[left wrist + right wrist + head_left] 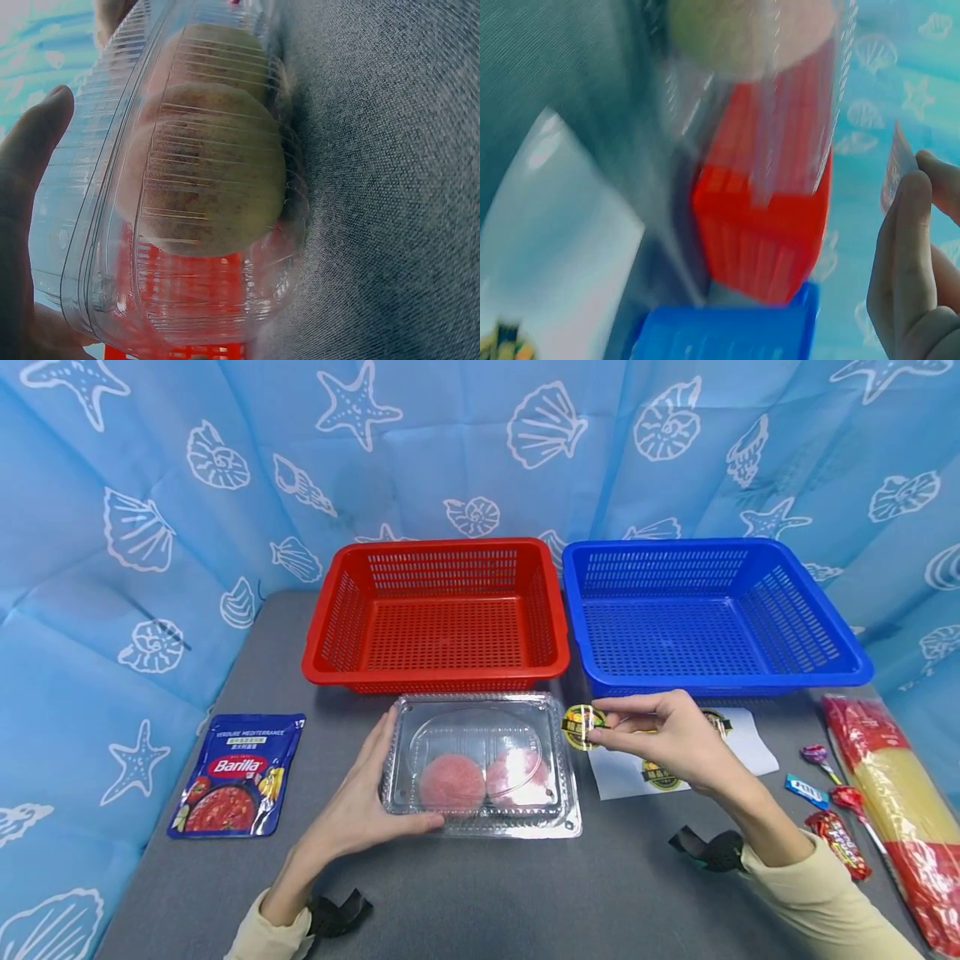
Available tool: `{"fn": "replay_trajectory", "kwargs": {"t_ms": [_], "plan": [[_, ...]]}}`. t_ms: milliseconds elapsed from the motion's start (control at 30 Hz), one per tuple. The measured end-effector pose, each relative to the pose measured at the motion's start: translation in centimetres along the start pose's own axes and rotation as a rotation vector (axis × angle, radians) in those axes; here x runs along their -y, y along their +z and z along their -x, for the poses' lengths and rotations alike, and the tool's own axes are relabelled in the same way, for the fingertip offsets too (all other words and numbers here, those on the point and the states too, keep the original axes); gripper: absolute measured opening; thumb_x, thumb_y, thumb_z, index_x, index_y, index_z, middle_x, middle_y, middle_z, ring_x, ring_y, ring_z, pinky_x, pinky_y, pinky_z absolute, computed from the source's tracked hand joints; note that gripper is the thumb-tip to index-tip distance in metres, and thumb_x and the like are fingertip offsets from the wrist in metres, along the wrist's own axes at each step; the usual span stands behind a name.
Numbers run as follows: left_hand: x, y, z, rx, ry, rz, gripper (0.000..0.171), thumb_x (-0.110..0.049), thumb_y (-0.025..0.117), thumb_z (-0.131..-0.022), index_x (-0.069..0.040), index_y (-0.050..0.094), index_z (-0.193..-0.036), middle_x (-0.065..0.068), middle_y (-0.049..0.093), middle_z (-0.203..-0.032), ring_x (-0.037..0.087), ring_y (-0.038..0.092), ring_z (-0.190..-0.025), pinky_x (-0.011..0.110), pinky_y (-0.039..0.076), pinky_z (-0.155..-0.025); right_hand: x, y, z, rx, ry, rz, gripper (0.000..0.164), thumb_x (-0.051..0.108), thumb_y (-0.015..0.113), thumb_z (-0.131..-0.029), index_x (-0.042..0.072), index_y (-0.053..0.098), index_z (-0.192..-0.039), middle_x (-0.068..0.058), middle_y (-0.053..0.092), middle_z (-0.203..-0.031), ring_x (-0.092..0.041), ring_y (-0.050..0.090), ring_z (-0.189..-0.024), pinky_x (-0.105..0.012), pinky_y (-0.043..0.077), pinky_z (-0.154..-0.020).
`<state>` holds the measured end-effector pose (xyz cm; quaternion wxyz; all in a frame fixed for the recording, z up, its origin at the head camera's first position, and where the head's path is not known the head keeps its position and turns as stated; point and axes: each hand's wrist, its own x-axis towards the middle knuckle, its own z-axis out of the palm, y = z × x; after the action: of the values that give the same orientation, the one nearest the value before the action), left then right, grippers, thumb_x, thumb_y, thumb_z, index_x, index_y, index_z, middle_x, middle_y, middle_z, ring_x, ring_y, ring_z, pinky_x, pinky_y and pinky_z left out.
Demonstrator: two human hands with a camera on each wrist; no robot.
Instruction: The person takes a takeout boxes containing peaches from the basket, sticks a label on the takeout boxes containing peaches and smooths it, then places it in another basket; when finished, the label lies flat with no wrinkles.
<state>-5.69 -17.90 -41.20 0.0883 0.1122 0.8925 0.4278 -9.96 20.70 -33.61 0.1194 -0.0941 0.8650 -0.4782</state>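
Observation:
A clear plastic clamshell box (480,760) with two peaches (452,783) inside lies closed on the grey table in the head view. My left hand (367,802) holds the box at its left side, thumb along the front edge and fingers along the left edge. In the left wrist view the peaches (210,169) show through the ribbed wall. My right hand (675,735) pinches a round black-and-gold sticker (581,727) between thumb and fingers, beside the box's right edge. Seen from the right wrist, the sticker (898,169) is edge-on, raised off the table.
Behind the box stand a red basket (442,677) and a blue basket (720,681). White sticker paper (611,777) lies under the right hand. A Barilla pouch (236,777) is at left; candies (838,842) and a long pasta packet (900,810) are at right.

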Motion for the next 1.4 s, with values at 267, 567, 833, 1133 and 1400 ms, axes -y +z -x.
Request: {"fn": "replay_trajectory", "kwargs": {"t_ms": [267, 567, 833, 1133, 1400], "plan": [[-0.2, 0.2, 0.0, -0.011, 0.002, -0.004, 0.141, -0.055, 0.093, -0.063, -0.040, -0.005, -0.163, 0.007, 0.001, -0.175, 0.043, 0.014, -0.158, 0.075, 0.023, -0.117, 2.2, 2.7, -1.4, 0.100, -0.063, -0.056, 0.043, 0.016, 0.085, -0.083, 0.002, 0.073, -0.123, -0.010, 0.073, -0.092, -0.005, 0.067, -0.077, -0.019, 0.051, -0.064], [-0.2, 0.2, -0.1, -0.019, 0.007, -0.008, 0.141, -0.055, 0.093, -0.063, -0.040, -0.004, -0.164, 0.007, 0.002, -0.175, 0.043, 0.015, -0.158, 0.074, 0.024, -0.117, 3.8, 6.0, -3.2, 0.182, -0.108, -0.133, 0.042, 0.008, 0.083, -0.083, -0.005, 0.072, -0.122, -0.014, 0.078, -0.091, -0.006, 0.074, -0.077, -0.021, 0.061, -0.071], [-0.3, 0.2, 0.0, -0.021, 0.006, 0.001, 0.141, -0.054, 0.094, -0.063, -0.041, -0.004, -0.163, 0.008, 0.003, -0.175, 0.043, 0.015, -0.158, 0.072, 0.024, -0.119, 4.9, 7.8, -3.9, 0.180, -0.155, -0.108, 0.040, 0.009, 0.084, -0.082, -0.006, 0.073, -0.118, -0.014, 0.078, -0.090, -0.013, 0.076, -0.078, -0.021, 0.062, -0.069], [-0.3, 0.2, 0.0, -0.026, 0.010, -0.007, 0.141, -0.054, 0.093, -0.063, -0.041, -0.005, -0.163, 0.009, 0.003, -0.174, 0.043, 0.016, -0.158, 0.072, 0.025, -0.119, 4.8, 9.0, -4.4, 0.164, -0.181, -0.103, 0.040, 0.006, 0.085, -0.080, -0.007, 0.074, -0.116, -0.016, 0.078, -0.089, -0.013, 0.075, -0.074, -0.022, 0.062, -0.068], [-0.3, 0.2, 0.0, -0.025, 0.010, -0.011, 0.141, -0.054, 0.093, -0.063, -0.041, -0.006, -0.163, 0.009, 0.003, -0.174, 0.043, 0.015, -0.158, 0.072, 0.024, -0.119, 4.7, 10.1, -4.6, 0.148, -0.216, -0.004, 0.042, 0.007, 0.087, -0.077, -0.007, 0.074, -0.115, -0.013, 0.078, -0.085, -0.007, 0.071, -0.068, -0.020, 0.061, -0.065]]}}
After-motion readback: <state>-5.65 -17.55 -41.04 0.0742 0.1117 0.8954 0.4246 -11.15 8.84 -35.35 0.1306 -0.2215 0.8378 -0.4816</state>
